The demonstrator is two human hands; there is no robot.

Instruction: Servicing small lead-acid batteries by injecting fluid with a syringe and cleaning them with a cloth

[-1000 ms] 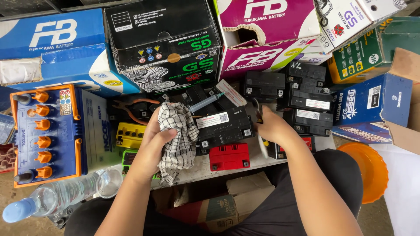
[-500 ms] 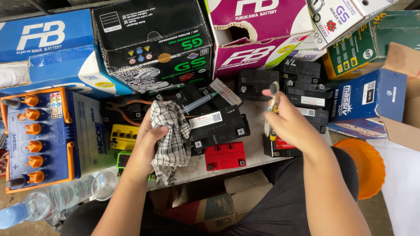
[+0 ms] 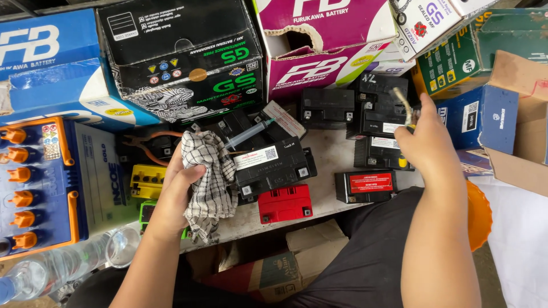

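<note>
Both forearms bare, no sleeves in view. Left hand [image 3: 177, 191] and right hand [image 3: 425, 145] ungloved. Dark trousers.

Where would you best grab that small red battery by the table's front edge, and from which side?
Take the red battery across its two long sides, coming straight down from above. It lies flat with its top up, a black battery crowding its far side, but its near edge and ends look free.

The right hand [image 3: 427, 142] comes off the black battery [image 3: 273, 166] and swings out toward three o'clock, now lifted over the batteries there with a thin tool [image 3: 403, 106] pinched upright. The left hand [image 3: 180, 188] bunches the checked cloth [image 3: 210, 181] tighter at the battery's nine o'clock side.
</note>
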